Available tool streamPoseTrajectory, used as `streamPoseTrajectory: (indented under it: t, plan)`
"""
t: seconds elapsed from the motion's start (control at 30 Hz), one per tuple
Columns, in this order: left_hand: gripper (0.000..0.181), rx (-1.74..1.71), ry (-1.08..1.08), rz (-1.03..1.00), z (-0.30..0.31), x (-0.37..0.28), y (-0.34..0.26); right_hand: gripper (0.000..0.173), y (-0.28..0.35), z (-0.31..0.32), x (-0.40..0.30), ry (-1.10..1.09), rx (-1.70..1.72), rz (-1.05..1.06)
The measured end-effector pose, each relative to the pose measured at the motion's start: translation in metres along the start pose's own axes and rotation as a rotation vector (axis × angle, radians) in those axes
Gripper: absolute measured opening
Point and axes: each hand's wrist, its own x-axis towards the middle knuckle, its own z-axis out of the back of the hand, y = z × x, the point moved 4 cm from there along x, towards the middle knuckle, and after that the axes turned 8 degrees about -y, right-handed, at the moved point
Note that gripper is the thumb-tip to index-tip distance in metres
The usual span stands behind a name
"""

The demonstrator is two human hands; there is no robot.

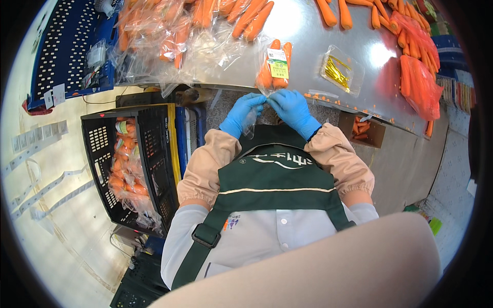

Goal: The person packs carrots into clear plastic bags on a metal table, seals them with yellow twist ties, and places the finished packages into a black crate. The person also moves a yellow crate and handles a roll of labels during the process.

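A clear plastic bag of carrots (274, 67) with a printed label lies at the near edge of the steel table (304, 42), its gathered neck towards me. My left hand (246, 111), in a blue glove, pinches the end of that neck. From the other side my right hand (289, 109), also gloved in blue, grips the neck, and the fingertips of both hands nearly meet there. What lies between the fingertips is too small to tell. Gold twist ties (337, 73) sit in a clear plastic tray to the right of the bag.
Bagged carrots (169, 30) and loose clear bags cover the table's left part. Loose carrots (344, 15) and red bags of carrots (420, 84) lie at the right. A black crate (111, 115) of bagged carrots stands at the left, and a cardboard box (377, 134) below the table's edge.
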Motion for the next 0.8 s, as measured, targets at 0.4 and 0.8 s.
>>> streamPoseTrajectory:
  t: [0.4, 0.8]
  plan:
    - [0.010, 0.105, -0.159, -0.251, -0.001, -0.008, -0.007, 0.026, 0.016, 0.005, 0.002, 0.121, -0.291, -0.002]
    - [0.081, 1.673, -0.620, -1.380, -0.077, 0.020, -0.131, 0.021, -0.084, 0.093, 0.014, -0.125, 0.160, -0.619]
